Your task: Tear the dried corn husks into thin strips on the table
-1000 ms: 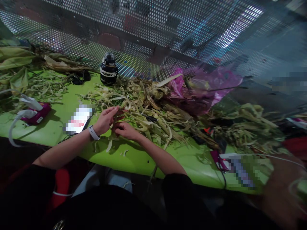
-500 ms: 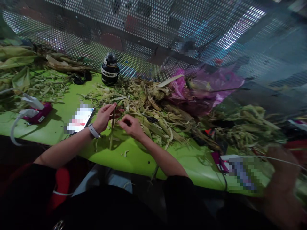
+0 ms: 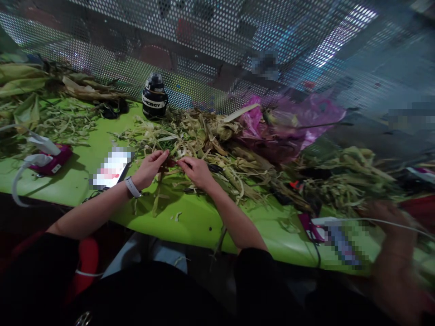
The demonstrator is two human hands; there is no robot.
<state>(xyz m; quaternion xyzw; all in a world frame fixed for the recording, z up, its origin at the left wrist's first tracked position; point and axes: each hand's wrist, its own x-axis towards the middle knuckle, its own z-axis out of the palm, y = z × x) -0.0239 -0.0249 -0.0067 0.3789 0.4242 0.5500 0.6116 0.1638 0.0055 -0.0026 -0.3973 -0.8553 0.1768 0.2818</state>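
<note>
My left hand and my right hand meet over the near edge of a heap of pale green leaf strips on a lime-green table. The left hand's fingers pinch a thin strip that hangs down toward me, with something small and reddish at its top. The right hand's fingers are curled on the strips beside it, almost touching the left fingertips. A grey watch sits on my left wrist.
A phone lies left of my left hand. A black jar stands by the perforated metal screen. A pink plastic bag lies behind the heap. Another person's blurred hand is at the right edge, near a second phone.
My right hand has moved up and a little right, from the table's near side onto the strips beside the left fingertips. The left hand stayed nearly still, holding the strip.
</note>
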